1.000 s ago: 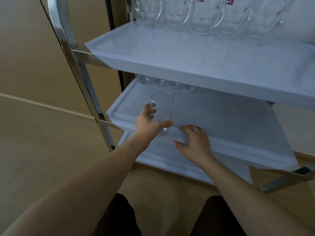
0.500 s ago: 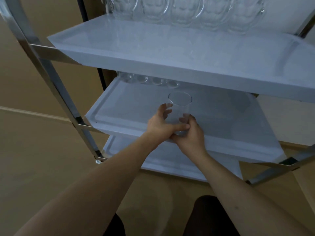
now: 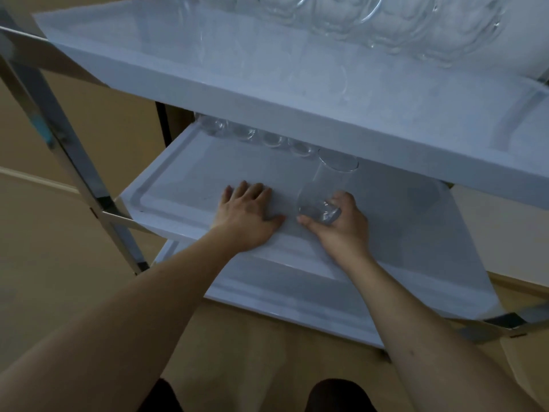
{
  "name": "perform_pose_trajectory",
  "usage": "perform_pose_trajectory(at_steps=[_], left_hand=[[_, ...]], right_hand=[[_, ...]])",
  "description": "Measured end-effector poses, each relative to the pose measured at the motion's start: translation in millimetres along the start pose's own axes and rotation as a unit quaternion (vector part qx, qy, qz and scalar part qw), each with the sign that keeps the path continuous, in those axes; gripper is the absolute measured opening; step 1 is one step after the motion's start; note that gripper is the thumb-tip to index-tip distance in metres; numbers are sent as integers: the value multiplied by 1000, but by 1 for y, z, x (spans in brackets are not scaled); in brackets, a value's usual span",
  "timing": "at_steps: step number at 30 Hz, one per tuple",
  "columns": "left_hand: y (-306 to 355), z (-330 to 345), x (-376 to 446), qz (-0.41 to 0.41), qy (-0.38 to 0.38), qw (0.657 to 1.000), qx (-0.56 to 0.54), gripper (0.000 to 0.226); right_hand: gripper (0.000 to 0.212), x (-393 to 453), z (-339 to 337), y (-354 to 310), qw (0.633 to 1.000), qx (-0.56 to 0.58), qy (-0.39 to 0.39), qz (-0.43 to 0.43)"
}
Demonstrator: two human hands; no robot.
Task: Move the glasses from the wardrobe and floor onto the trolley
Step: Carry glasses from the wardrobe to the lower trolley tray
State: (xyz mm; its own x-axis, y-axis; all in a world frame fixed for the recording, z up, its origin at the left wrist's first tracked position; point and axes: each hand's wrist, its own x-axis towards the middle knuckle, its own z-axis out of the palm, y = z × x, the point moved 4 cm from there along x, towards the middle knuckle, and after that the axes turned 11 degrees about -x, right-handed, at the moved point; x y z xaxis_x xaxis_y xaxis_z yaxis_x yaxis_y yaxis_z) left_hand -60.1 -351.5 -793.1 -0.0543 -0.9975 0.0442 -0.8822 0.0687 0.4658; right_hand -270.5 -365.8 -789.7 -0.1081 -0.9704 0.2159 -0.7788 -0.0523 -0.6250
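Clear glass is the whole difficulty here: the tumbler [image 3: 326, 188] is nearly invisible against the pale middle shelf [image 3: 184, 185] of the trolley, and it leans, its mouth tipped up and away toward the underside of the top shelf [image 3: 208, 75]. The right hand [image 3: 338, 224] curls round its base, thumb in front and fingers behind, so the grip sits low and the tall upper part is unsupported. The left hand [image 3: 246, 215] lies flat on the shelf just beside it, fingers straight and spread, holding nothing. A row of small glasses [image 3: 255, 135] stands along the back edge of the same shelf, and heavier mugs [image 3: 371, 22] crowd the top shelf above. The likeliest trouble, as I judge it, is the rim knocking the front lip of the top shelf if the glass is pushed deeper while tilted, since the rim looks close under that lip. A low grip on smooth glass may also let it pivot or slip as it is set upright. Pushed too far back, it could strike the row behind and set those glasses clinking or toppling. Weight leaned through the flat palm might shift the trolley if it rolls freely.
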Motion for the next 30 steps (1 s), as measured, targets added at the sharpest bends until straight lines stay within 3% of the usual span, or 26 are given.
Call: perform_pose_trajectory(at_steps=[9,23,30], left_hand=[[0,5,2,20,29,999,24,72],[0,0,-2,40,71,997,-13,65],[1,2,0,36,69,997,-14,67]], right_hand=[[71,60,9,2,999,-16,46,2],[67,153,20,4,991,-66,57,101],[78,162,34,3,984,-136,77,89]])
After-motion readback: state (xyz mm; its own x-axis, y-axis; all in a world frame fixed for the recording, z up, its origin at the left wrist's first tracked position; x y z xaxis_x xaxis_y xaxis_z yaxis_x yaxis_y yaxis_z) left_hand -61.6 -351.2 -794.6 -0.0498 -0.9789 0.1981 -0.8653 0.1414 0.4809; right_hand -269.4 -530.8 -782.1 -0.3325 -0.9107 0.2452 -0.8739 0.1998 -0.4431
